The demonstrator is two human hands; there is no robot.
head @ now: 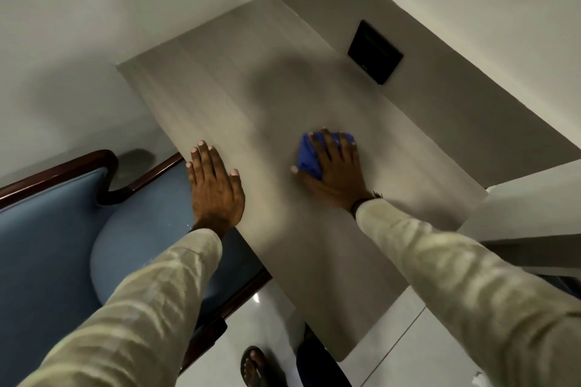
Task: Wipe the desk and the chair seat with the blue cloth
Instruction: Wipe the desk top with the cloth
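Note:
A pale grey-beige desk (pixel 239 97) runs from the wall corner toward me. My right hand (pixel 338 171) presses a bunched blue cloth (pixel 309 155) flat on the desk's right half, fingers spread over it. My left hand (pixel 215 185) lies flat and open on the desk's left edge, holding nothing. The chair (pixel 53 229), with blue upholstery and a dark wooden frame, stands left of the desk; its seat (pixel 151 235) lies partly under my left arm and the desk edge.
White walls close the desk in at the back and right. A black wall plate (pixel 375 53) sits low on the right wall. Glossy white floor tiles (pixel 267 311) show below, with a sandalled foot (pixel 256 366) near the desk's front corner.

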